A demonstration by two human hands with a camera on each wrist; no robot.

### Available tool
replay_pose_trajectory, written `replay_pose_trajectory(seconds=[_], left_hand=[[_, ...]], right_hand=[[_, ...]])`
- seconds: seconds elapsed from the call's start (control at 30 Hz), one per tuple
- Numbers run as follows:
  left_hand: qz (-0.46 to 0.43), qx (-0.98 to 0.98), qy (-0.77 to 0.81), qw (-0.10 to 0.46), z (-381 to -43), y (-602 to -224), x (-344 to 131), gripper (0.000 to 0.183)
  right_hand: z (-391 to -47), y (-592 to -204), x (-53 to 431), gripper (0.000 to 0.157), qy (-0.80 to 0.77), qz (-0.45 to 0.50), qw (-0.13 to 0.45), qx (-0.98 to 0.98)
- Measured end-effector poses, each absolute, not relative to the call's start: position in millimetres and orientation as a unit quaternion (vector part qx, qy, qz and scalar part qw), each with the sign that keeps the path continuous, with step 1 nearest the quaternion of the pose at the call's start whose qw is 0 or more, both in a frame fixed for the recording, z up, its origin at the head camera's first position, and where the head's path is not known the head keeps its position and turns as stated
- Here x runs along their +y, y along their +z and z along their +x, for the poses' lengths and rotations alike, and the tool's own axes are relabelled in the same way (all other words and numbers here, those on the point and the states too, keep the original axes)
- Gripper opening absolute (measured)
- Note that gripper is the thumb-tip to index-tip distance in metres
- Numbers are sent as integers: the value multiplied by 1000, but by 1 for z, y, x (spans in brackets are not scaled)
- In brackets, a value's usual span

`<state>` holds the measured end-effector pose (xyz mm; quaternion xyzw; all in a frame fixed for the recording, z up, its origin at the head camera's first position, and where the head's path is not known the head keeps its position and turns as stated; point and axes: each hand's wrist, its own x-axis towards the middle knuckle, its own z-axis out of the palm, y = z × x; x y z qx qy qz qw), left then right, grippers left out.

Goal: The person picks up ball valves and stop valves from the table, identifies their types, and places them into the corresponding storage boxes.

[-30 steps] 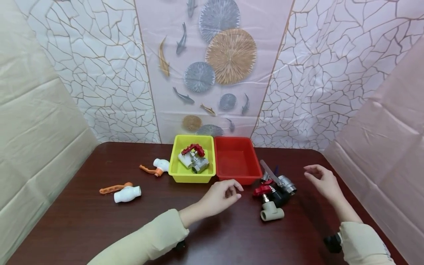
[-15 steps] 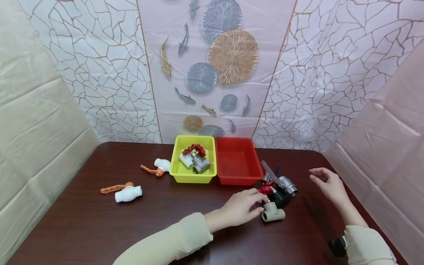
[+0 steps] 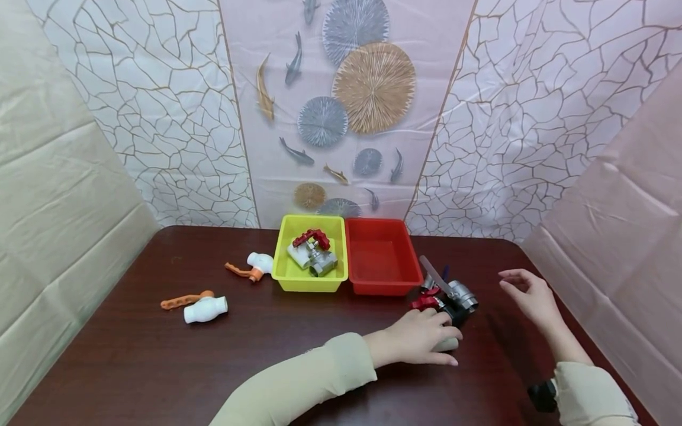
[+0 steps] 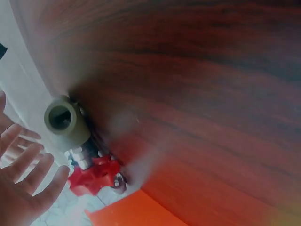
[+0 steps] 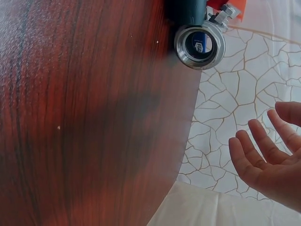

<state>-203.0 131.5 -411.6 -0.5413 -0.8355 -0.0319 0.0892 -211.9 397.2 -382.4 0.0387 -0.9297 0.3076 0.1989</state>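
My left hand (image 3: 418,337) is over the beige stop valve (image 3: 449,344) at the right of the table, covering much of it. Its fingers are spread, and in the left wrist view they appear beside the valve's beige body (image 4: 70,127) and red handwheel (image 4: 95,175), with a gap between. Behind it lie a black valve body (image 3: 456,313), a steel ball valve (image 3: 465,297) with a lever, and another red handle (image 3: 424,302). My right hand (image 3: 533,300) hovers to the right of this pile, fingers loosely bent, holding nothing.
A yellow bin (image 3: 309,285) holds a metal valve with a red handwheel (image 3: 313,238) and a white piece (image 3: 299,256). A red bin (image 3: 385,288) adjoins it. Two white ball valves with orange levers, one near (image 3: 205,309) and one farther (image 3: 260,262), lie at left.
My left hand has moved right, from in front of the red bin to over the beige stop valve. My right hand has shifted slightly right and now stays nearly still.
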Motion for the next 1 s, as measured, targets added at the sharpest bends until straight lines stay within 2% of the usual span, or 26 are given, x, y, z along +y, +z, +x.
replay_pose_trajectory(seconds=[0.2, 0.67, 1.0], left_hand=[[-554, -823, 16, 125, -203, -418, 142, 35], [-508, -855, 100, 28, -202, -419, 166, 51], [-518, -854, 45, 32, -198, -428, 159, 38]], right_hand=[[-210, -380, 402, 22, 305, 41, 198, -930], [-207, -389, 396, 22, 316, 29, 194, -928], [-209, -390, 390, 22, 314, 32, 191, -929]])
